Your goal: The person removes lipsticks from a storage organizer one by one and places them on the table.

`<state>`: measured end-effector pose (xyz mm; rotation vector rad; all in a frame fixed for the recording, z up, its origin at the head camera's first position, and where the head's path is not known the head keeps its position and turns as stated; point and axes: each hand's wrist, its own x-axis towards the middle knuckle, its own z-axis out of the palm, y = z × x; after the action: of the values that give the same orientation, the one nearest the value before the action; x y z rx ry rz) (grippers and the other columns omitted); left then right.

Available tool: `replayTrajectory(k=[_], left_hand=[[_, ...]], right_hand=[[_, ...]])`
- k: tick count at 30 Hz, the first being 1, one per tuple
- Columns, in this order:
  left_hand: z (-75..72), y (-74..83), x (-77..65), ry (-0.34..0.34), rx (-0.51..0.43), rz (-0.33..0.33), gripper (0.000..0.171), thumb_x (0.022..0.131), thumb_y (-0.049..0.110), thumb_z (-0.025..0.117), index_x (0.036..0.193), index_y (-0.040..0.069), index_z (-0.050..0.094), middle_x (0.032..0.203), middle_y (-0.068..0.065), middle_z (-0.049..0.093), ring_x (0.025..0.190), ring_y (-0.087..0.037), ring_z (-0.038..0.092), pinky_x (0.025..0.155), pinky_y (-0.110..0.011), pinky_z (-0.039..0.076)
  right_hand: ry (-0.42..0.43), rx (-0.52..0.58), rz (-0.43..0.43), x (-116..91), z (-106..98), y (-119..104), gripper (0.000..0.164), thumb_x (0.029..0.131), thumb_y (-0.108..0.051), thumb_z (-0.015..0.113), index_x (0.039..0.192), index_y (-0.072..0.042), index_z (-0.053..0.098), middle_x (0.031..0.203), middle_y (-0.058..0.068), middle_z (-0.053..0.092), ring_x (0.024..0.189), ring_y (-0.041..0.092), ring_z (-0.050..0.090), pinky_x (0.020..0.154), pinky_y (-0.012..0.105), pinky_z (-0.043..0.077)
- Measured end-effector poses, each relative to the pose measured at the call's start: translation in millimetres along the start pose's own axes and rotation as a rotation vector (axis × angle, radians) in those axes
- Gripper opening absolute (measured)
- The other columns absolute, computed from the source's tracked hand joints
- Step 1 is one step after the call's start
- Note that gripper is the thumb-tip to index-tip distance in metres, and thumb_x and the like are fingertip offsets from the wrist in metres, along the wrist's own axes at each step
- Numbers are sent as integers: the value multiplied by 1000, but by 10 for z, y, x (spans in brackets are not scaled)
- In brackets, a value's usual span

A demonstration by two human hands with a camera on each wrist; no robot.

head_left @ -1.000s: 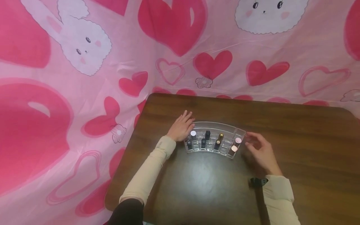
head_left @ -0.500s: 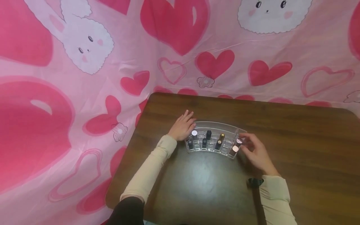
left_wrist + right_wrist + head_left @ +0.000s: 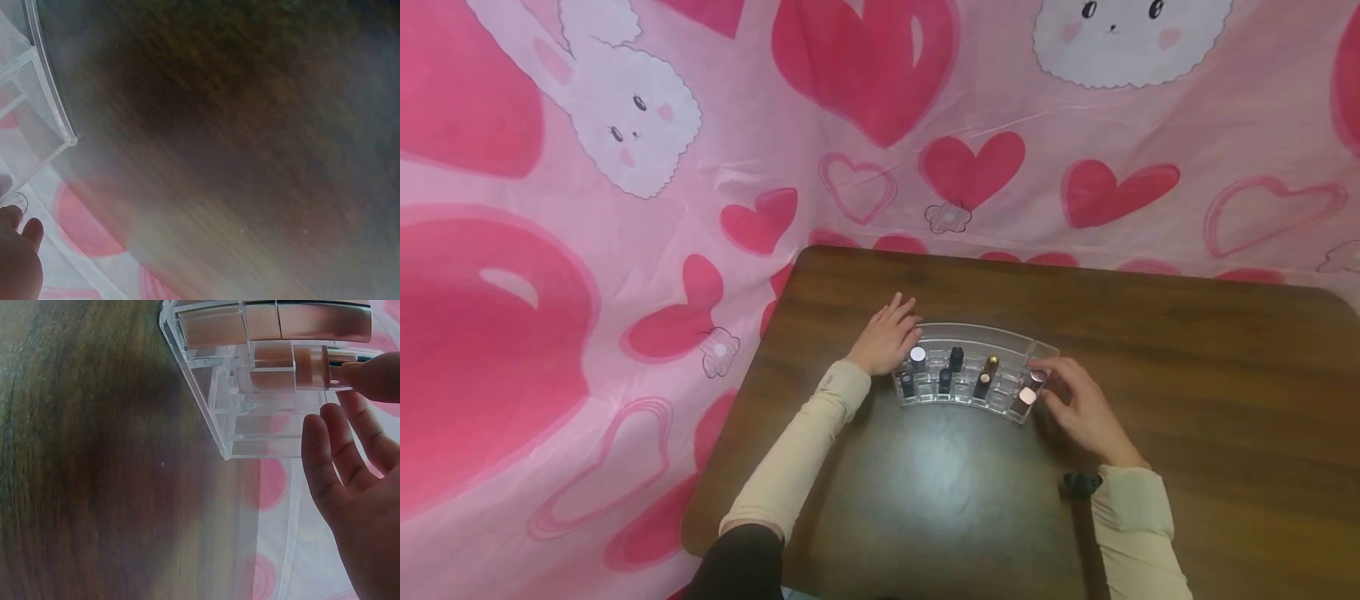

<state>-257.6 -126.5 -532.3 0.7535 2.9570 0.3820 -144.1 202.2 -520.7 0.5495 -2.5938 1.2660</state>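
A curved clear acrylic lipstick organizer stands on the brown table, with several lipsticks upright in its slots. My left hand rests at its left end, fingers extended over the back corner. At the right end, my right hand pinches the top of a lipstick in the back row between thumb and forefinger. The base of that lipstick is inside its slot. In front of it stands a lipstick with a shiny pinkish cap. The left wrist view shows only some left fingertips beside the organizer's edge.
Among the other lipsticks are a white-topped one, a gold one and several black ones. The wooden table has rounded corners. A pink heart-print cloth hangs behind and to the left.
My right hand has moved left from beside the organizer onto the back right lipstick and taken hold of its top. My left hand has kept its place.
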Motion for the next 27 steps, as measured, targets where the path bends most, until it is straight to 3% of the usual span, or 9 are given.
replayTrajectory(k=[9, 27], left_hand=[[-6, -4, -2, 12, -7, 6, 50, 103, 44, 30, 137, 16, 53, 160, -3, 27, 152, -24, 8, 123, -42, 15], [-10, 47, 13, 26, -16, 12, 48, 103, 42, 30, 134, 15, 56, 158, -6, 32, 152, -27, 12, 122, -44, 17]], right_hand=[[-10, -34, 52, 12, 31, -11, 45, 77, 14, 64, 118, -5, 60, 103, 9, 61, 82, 17, 51, 70, 19, 42], [-27, -54, 135, 3, 46, -22, 43, 81, 11, 66, 121, -6, 58, 104, 10, 61, 87, 19, 54, 72, 14, 45]])
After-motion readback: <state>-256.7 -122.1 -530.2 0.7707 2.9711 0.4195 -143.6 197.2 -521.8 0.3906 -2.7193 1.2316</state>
